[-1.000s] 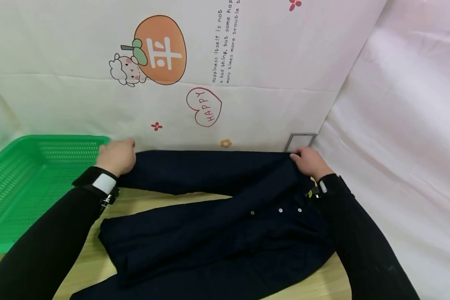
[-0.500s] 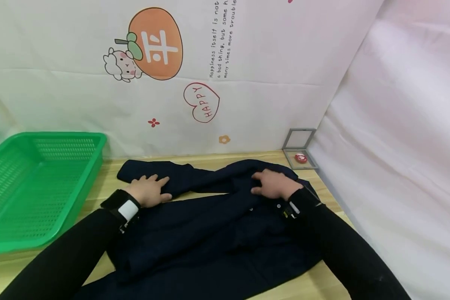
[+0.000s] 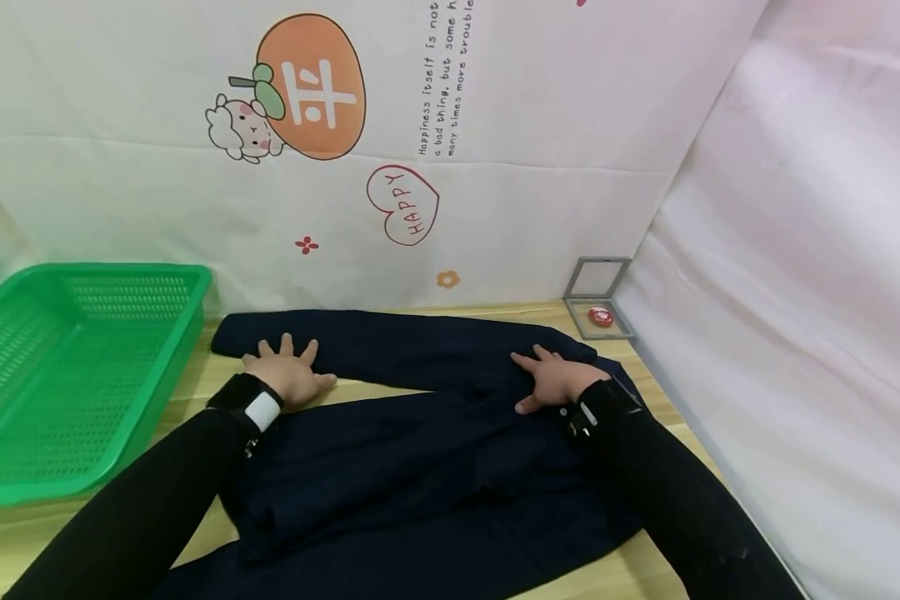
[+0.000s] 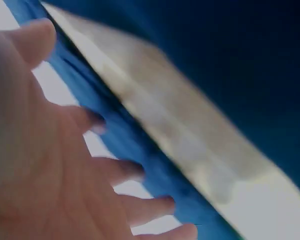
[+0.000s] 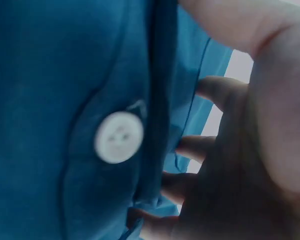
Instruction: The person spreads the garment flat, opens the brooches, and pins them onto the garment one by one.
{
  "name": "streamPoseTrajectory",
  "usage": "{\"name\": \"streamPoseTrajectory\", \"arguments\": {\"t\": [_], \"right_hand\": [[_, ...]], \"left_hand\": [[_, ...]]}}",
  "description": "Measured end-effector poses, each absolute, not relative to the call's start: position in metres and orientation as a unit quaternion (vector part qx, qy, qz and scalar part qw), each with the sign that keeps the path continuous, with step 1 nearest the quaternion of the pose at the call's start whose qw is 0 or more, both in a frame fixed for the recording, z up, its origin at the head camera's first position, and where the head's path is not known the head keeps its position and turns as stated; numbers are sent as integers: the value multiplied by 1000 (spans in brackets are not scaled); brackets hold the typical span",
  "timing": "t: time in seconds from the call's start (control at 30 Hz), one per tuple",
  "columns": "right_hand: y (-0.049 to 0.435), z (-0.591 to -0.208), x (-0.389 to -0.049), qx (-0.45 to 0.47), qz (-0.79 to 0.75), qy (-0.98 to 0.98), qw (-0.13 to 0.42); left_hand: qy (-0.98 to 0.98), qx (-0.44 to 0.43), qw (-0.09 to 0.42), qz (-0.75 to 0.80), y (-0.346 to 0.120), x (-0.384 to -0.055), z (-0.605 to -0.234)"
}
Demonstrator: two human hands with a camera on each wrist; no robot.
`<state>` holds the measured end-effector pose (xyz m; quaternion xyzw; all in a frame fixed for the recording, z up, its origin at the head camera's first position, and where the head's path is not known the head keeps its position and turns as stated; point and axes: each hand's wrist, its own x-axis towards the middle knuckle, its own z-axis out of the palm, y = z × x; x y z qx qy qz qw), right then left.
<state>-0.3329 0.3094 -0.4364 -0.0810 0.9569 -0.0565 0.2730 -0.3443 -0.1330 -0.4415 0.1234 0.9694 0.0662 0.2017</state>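
Note:
A dark navy garment [image 3: 390,475] with white buttons lies spread over the wooden table. Its long narrow part [image 3: 390,342] runs across the far side, with a gap of bare table below it on the left. My left hand [image 3: 288,373] rests with spread fingers on that part near its left end. In the left wrist view, the fingertips [image 4: 130,170] press the cloth. My right hand [image 3: 558,379] lies spread on the garment near the right end of the narrow part. A white button [image 5: 119,137] shows beside it in the right wrist view.
A green plastic basket [image 3: 131,425] stands on the left of the wooden table [image 3: 202,533]. At the back right corner is a small grey-framed case [image 3: 621,327], open, holding a red and white item [image 3: 601,317]. Printed white cloth [image 3: 525,225] hangs behind.
Both hands let go of the narrow part's raised edge and came down flat on the cloth. That part now lies smoother and straighter, reaching further left than half a second ago.

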Motion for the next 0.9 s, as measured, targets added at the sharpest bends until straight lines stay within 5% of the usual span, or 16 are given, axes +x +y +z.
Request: {"name": "streamPoseTrajectory", "arguments": {"t": [0.17,0.43,0.63,0.8,0.9], "right_hand": [[309,-438,-335,-84,-68,956,273],[307,-445,-338,-87,-74,957,268],[311,-445,-332,-106,-76,964,231],[306,-435,-318,-200,-92,966,138],[297,-431,-311,-283,-125,946,92]], "left_hand": [[968,201,139,52,-119,-298,-430],[930,331,134,90,-128,-212,-427],[900,394,101,157,-148,-203,-429],[859,380,164,301,-160,-205,-406],[846,371,160,349,-165,-207,-388]]}}
